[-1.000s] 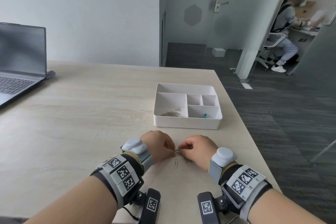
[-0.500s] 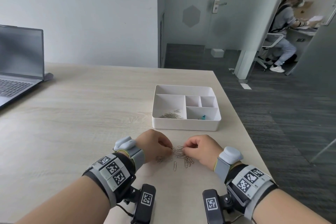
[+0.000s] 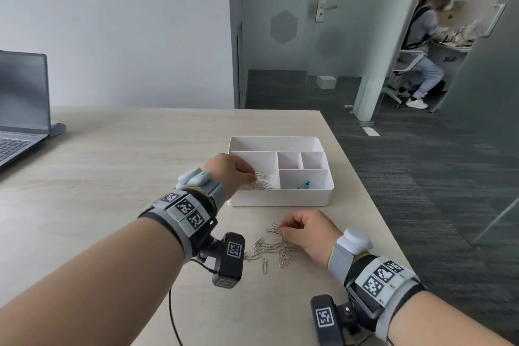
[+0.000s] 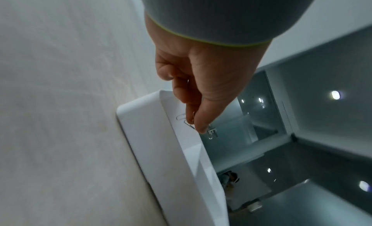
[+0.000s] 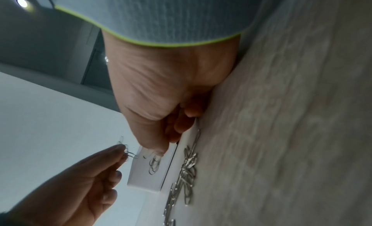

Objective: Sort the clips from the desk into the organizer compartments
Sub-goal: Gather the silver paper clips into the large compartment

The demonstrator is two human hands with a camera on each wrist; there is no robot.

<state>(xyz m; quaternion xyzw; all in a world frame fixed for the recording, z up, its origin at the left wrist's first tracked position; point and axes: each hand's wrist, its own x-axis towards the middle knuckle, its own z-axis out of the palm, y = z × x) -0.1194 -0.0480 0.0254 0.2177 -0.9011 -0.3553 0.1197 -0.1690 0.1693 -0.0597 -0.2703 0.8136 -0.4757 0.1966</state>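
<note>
Over the organizer's large left compartment, the left hand pinches a few paper clips, their long axes running roughly left to right. Nearer on the surface, the right hand pinches another small bunch of clips pointing left, just above the loose pile lying scattered at mixed angles.

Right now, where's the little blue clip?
In the head view, the blue clip lies in the organizer's front right compartment, right of the section holding paper clips.
</note>
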